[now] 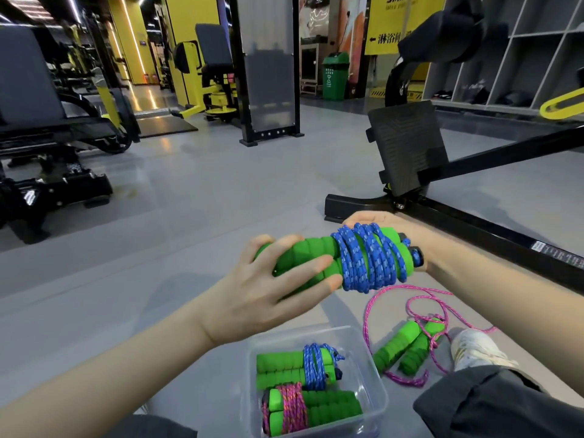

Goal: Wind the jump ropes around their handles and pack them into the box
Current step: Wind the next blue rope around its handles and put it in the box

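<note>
I hold a pair of green foam handles (311, 260) with a blue rope (368, 259) wound around their right end. My left hand (268, 279) grips the handles' left end. My right hand (398, 229) lies behind the wound end, mostly hidden, holding it. Below stands a clear plastic box (376, 393) with two wound ropes inside: one blue (314, 365) and one pink (294, 409). A loose pink rope (417, 314) with green handles (403, 350) lies on the floor to the box's right.
I sit on a grey gym floor (205, 191). A black machine frame (467, 229) with a foot plate (407, 147) runs across the right. My shoe (474, 349) and knee (499, 406) are at lower right. Weight machines stand at the left and back.
</note>
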Demonstrator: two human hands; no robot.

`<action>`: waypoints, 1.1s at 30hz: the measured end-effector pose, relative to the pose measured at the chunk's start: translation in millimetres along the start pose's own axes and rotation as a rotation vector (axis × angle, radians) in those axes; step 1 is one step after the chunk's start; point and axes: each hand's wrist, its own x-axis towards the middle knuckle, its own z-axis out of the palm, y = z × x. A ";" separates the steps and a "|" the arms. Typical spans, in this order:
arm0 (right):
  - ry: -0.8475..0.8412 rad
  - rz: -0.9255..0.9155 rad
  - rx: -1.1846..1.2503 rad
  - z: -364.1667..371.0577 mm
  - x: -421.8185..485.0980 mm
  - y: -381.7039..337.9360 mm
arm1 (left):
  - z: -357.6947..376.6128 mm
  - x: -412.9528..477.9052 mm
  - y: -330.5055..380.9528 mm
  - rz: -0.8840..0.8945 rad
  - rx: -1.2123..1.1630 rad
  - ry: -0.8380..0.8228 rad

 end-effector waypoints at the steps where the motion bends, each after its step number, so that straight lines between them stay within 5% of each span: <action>1: 0.012 0.030 0.056 4.4 -3.3 1.7 | 1.7 -1.1 0.0 -0.032 -0.003 0.014; 6: -0.094 -0.026 0.253 25.8 3.2 10.4 | 13.0 -6.6 -6.3 -0.218 0.026 0.046; 13: 0.164 -0.142 0.047 42.1 16.5 12.5 | 20.0 -5.5 -8.7 -0.526 -0.091 -0.051; 18: 0.475 -0.401 -0.060 54.2 15.4 6.2 | 6.9 21.8 -8.3 -1.229 -0.851 -0.010; 22: 0.473 -0.479 -0.120 58.5 9.4 0.6 | -3.8 27.8 -12.0 -1.695 -1.461 0.023; 27: 0.381 -0.538 -0.373 53.9 4.9 -8.9 | -10.0 24.8 -15.6 -1.737 -1.680 0.029; 33: 0.210 -0.593 -0.694 49.8 8.1 -11.1 | -10.9 29.7 -17.3 -1.700 -1.608 -0.010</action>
